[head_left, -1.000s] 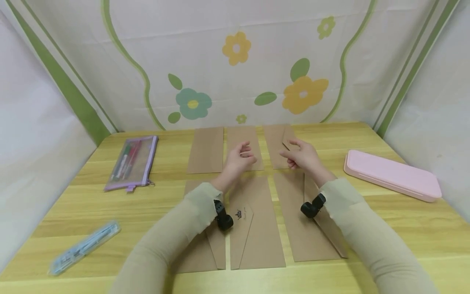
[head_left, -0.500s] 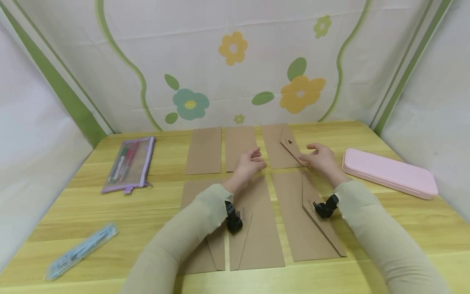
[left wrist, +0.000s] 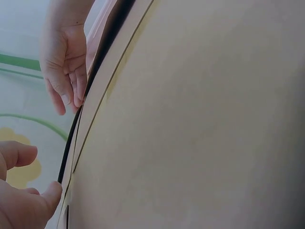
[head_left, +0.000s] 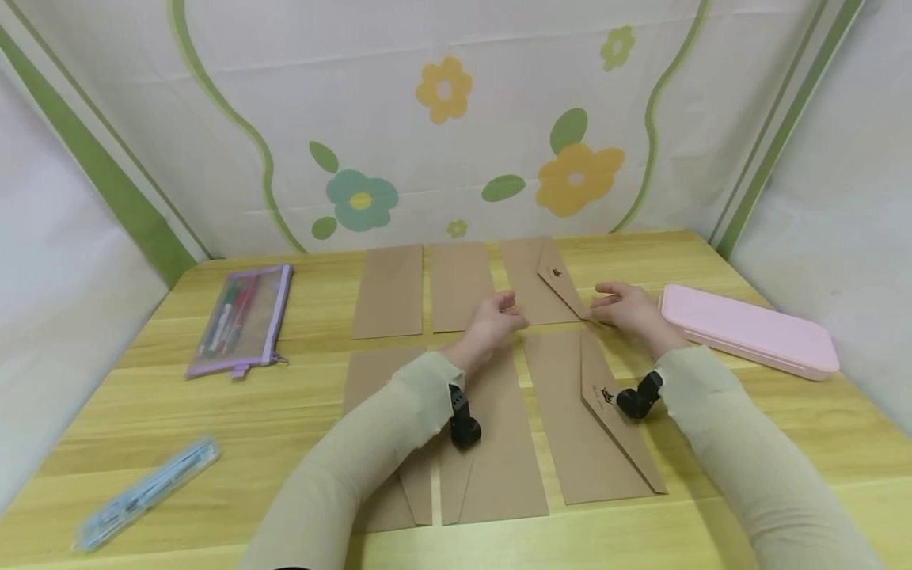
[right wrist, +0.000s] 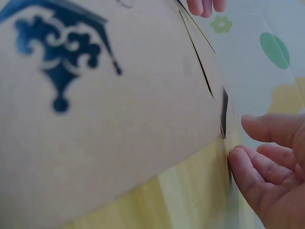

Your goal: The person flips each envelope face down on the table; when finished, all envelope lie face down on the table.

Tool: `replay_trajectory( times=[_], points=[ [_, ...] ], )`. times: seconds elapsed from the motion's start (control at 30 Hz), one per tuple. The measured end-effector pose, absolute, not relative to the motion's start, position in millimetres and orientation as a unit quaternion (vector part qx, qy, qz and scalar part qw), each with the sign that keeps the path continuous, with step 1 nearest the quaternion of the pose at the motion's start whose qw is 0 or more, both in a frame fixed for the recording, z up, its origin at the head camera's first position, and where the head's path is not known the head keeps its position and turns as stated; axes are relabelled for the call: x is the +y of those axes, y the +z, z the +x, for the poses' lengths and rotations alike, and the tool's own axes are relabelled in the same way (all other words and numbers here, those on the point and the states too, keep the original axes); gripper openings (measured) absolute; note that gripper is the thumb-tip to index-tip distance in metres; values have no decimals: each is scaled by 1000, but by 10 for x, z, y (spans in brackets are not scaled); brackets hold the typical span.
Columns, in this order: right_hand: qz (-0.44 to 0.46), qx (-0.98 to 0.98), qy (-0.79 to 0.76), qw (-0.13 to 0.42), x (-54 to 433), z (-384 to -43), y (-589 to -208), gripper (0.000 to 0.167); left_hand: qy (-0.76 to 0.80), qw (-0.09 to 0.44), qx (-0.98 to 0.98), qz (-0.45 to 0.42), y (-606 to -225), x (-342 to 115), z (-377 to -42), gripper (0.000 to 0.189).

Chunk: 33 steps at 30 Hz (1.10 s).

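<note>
Several brown paper envelopes lie flat in two rows of three. My right hand [head_left: 627, 309] has its fingertips right at the near right corner of the back right envelope [head_left: 530, 285], whose flap bears a small dark print. In the right wrist view the thumb and fingers [right wrist: 252, 179] stand apart with nothing between them. My left hand [head_left: 492, 321], fingers loosely bent and holding nothing, is over the gap between the rows, by the back middle envelope [head_left: 459, 285]. The left forearm hides parts of the front left envelope [head_left: 378, 368] and the front middle envelope [head_left: 506, 459].
On the left of the wooden table [head_left: 271, 491] lie a purple-edged zip pouch [head_left: 242, 321] with pens and a pale blue packet [head_left: 150, 495]. To the right is a pink case [head_left: 748, 331]. The front right envelope [head_left: 591, 427] is near the right wrist; a flowered cloth [head_left: 442, 158] hangs behind.
My right hand has moved right and nearer from over the back right envelope to its near corner, uncovering the flap's print. My left hand has shifted right and slightly nearer. The head view has shifted slightly.
</note>
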State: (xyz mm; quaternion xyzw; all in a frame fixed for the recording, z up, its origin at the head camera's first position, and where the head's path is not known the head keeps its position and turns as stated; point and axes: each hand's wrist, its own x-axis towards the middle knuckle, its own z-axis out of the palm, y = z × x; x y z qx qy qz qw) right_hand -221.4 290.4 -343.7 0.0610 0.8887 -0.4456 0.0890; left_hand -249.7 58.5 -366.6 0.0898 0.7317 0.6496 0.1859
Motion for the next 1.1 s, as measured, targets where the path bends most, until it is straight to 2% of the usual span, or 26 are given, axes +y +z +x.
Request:
replay_trajectory(
  times=[0.47,0.8,1.1],
  points=[
    [50,875,-470,105,2860,-2254,-3444,69,640,188,743,58,-3642,650,-2510,57],
    [82,844,-519,104,2866,-2240,-3482,65,663,193,722,49,-3642,700,-2520,56],
    [86,840,-524,112,2815,-2219,-3462,64,702,162,693,7,-3677,703,-2517,50]
  ],
)
